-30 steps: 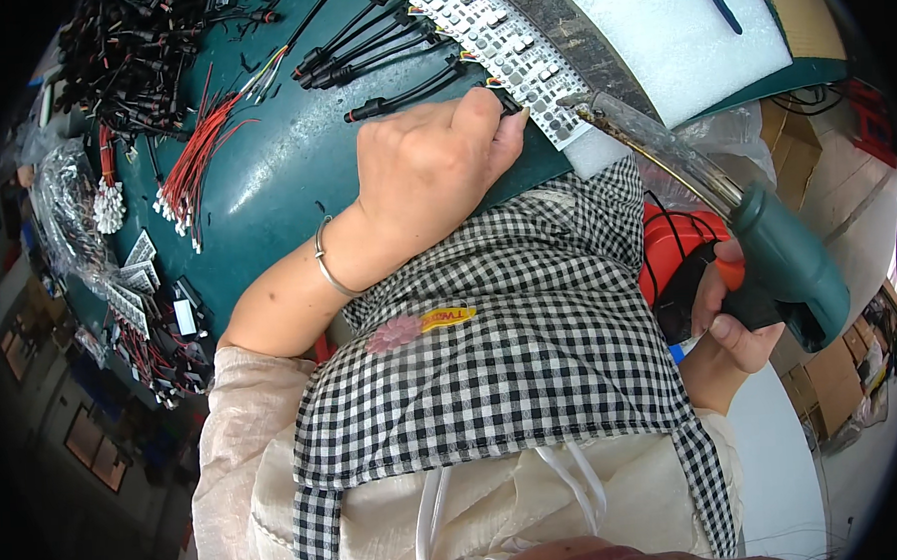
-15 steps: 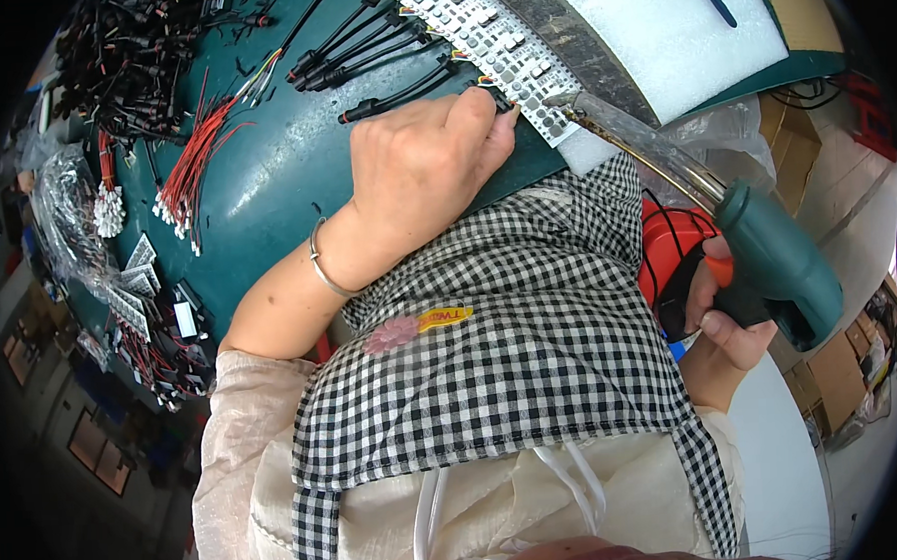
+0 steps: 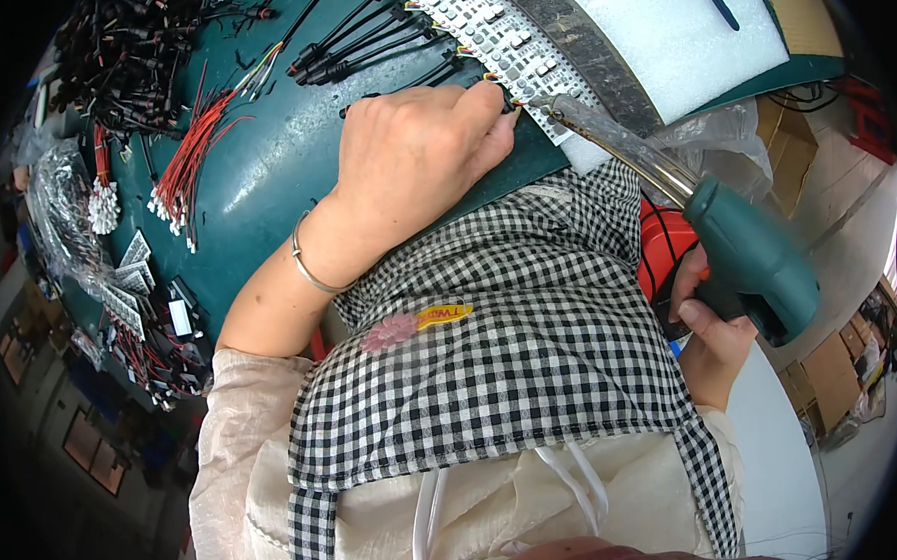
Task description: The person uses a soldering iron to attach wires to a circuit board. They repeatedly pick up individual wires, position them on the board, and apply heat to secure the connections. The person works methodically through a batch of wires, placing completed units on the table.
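My left hand [image 3: 418,156] is closed in a pinch at the near end of a white circuit board panel [image 3: 519,57]. Between its fingertips is the end of a black cable [image 3: 508,99], mostly hidden by the fingers. Wrapped around the grip of a green soldering gun [image 3: 753,257] is my right hand [image 3: 708,319]. The gun's long metal nose points up and left, and its tip is over the panel's edge, right beside my left fingertips. Whether the tip touches the wire cannot be made out. Several black cables [image 3: 358,49] extend leftward from the panel's left edge.
On the green mat [image 3: 263,168] lie red wires with white connectors [image 3: 189,171] and a heap of black cables [image 3: 124,69]. A dark metal bar [image 3: 588,44] lies along the panel, beside white foam [image 3: 673,40]. Clear plastic [image 3: 733,147] and a red object [image 3: 664,236] are near the gun.
The soldering gun and my right hand have moved left, bringing the tip closer to my left fingertips. My left hand has shifted slightly left, still pinching the cable end.
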